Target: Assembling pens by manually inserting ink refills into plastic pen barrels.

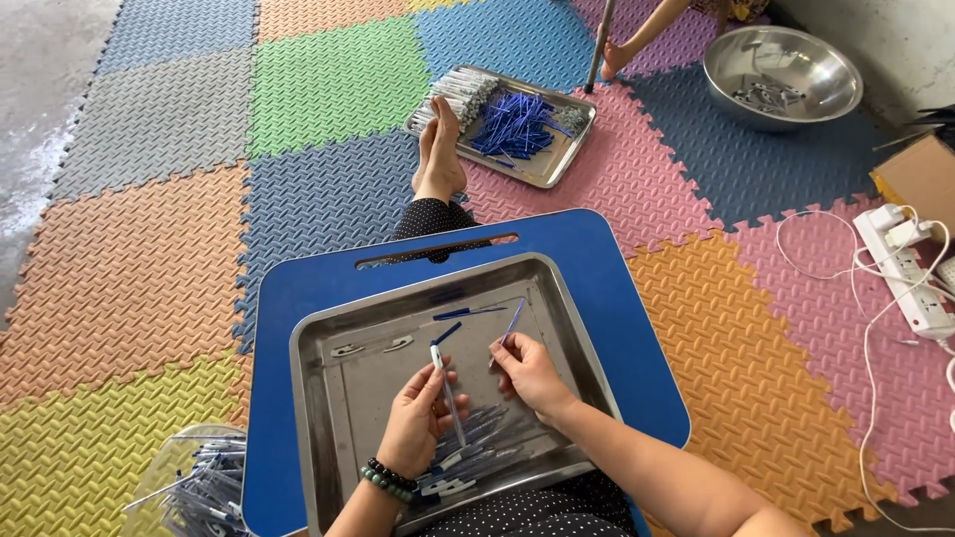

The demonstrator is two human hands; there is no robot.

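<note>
Covering the floor, a patchwork of coloured foam mats (328,80) spread under everything, and on it a blue lap table (617,328) sat across the person's legs, bearing a square steel tray (323,398). Farther off lay a second steel tray (557,159) with blue refills and clear barrels, a steel bowl (826,60) near the wall, and a white power strip (910,268) at the right. Over the near tray, the left hand (418,418) was closed around a clear pen barrel (448,393) with a white cap end, held nearly upright. Just beside it, the right hand (532,376) pinched a thin blue refill (511,324) between fingertips, its tip angled up and away. Finished pens (468,447) lay heaped in the tray beneath both hands.
</note>
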